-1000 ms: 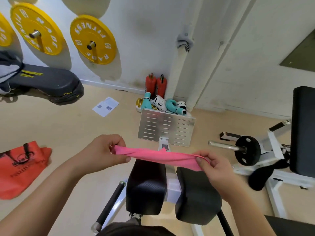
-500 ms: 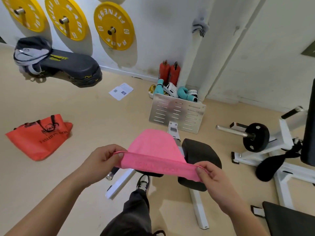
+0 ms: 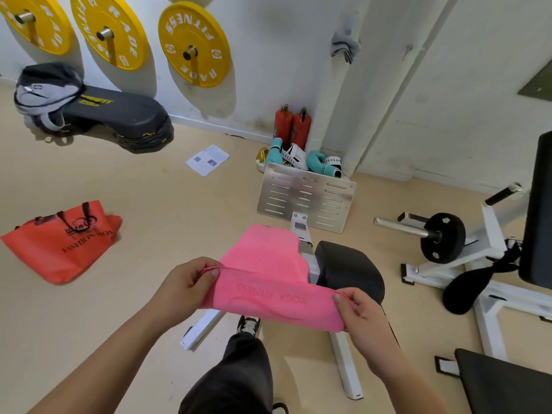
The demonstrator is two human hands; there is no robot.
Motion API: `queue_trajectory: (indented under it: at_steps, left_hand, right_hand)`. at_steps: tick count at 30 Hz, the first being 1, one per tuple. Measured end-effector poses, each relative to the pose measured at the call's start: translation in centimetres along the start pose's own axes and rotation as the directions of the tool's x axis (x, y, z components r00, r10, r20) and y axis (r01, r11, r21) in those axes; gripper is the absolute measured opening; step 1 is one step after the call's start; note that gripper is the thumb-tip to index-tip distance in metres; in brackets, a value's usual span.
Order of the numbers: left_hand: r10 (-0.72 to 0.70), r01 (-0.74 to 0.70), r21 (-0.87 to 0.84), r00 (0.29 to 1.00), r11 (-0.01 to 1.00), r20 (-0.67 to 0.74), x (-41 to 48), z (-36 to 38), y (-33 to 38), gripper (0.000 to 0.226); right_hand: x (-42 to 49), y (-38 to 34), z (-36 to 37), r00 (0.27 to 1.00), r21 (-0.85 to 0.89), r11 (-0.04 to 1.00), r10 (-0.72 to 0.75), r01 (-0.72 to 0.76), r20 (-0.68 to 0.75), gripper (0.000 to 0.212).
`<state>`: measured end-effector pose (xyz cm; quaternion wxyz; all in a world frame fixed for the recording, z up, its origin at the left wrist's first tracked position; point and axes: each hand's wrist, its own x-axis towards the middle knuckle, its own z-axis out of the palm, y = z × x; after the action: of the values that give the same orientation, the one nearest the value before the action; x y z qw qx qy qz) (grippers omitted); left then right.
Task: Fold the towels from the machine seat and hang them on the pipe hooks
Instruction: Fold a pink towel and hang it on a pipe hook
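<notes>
A pink towel [image 3: 268, 276] with raised "YOGA FITNESS" lettering is stretched between my hands above the machine. My left hand [image 3: 186, 283] pinches its left corner and my right hand [image 3: 358, 312] pinches its right corner. The far half of the towel drapes away from me over the left black seat pad, hiding it. The right seat pad [image 3: 349, 270] shows beside it. A grey towel [image 3: 345, 46] hangs high on the white pipe [image 3: 343, 94] at the wall.
An orange bag [image 3: 59, 240] lies on the floor at left. A black step platform [image 3: 119, 121] carries grey cloth. Yellow weight plates [image 3: 194, 44] hang on the wall. Red extinguishers [image 3: 292, 125] and a metal footplate [image 3: 304, 198] stand ahead, a white weight machine [image 3: 448, 240] at right.
The view drew back and tilted up. The towel went from a thin edge-on strip to spread out, its far half laid forward over the seat pad. My leg now shows below.
</notes>
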<state>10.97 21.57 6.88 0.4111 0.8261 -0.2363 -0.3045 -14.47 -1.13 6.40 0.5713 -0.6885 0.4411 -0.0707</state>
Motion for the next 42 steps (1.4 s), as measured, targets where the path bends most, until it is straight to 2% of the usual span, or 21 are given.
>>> queue_trajectory:
  at_steps: [4,10,15,20,24,27,29,33,37,40,42]
  left_hand:
    - [-0.007,0.009,0.048,0.999,0.999,-0.045,4.9,0.1,0.0,0.021]
    - [-0.043,0.048,0.135,0.998,0.99,-0.04,14.7,-0.1,-0.2,0.018]
    - [-0.078,0.078,0.198,0.997,0.977,-0.012,23.6,0.3,-0.1,0.017]
    - [-0.146,0.127,0.294,0.988,0.947,0.042,31.2,2.1,-2.2,0.016]
    - [-0.236,0.192,0.357,0.968,0.914,0.086,35.1,3.9,-4.7,0.019]
    - [-0.363,0.275,0.44,0.923,0.855,0.13,36.6,4.7,-6.4,0.019]
    - [-0.422,0.293,0.495,0.89,0.818,0.171,37.3,5.4,-7.2,0.033]
    - [-0.402,0.17,0.552,0.854,0.817,0.331,39.3,7.4,-7.4,0.056]
    - [-0.398,0.098,0.484,0.719,0.87,0.57,40.7,9.3,-6.8,0.056]
    - [-0.382,0.079,0.454,0.679,0.887,0.627,41.9,9.8,-7.1,0.05]
    - [-0.392,0.048,0.486,0.663,0.873,0.638,42.3,9.7,-7.3,0.055]
  right_hand:
    - [4.2,-1.1,0.6,1.0,0.061,0.998,0.01,-0.008,-0.028,0.015]
    - [13.2,-3.6,2.2,0.993,0.007,1.0,0.023,-0.022,-0.116,0.01]
    - [21.7,-4.6,3.1,0.976,-0.063,0.983,0.164,-0.174,-0.144,0.013]
    - [29.2,-2.9,4.4,0.936,-0.148,0.927,0.33,-0.346,-0.118,0.027]
    - [33.0,-1.4,5.4,0.927,-0.268,0.887,0.364,-0.375,-0.092,0.02]
    - [34.8,-1.0,6.0,0.917,-0.351,0.85,0.392,-0.391,-0.073,0.01]
    - [35.6,-0.5,6.6,0.906,-0.403,0.822,0.421,-0.403,-0.047,0.017]
    - [36.8,0.0,7.9,0.891,-0.483,0.798,0.447,-0.36,0.074,0.025]
    - [38.1,0.2,9.0,0.861,-0.531,0.802,0.451,-0.275,0.235,0.036]
    - [38.7,0.4,9.7,0.831,-0.568,0.799,0.445,-0.199,0.334,0.041]
    - [39.0,0.5,10.2,0.817,-0.586,0.791,0.45,-0.177,0.361,0.043]
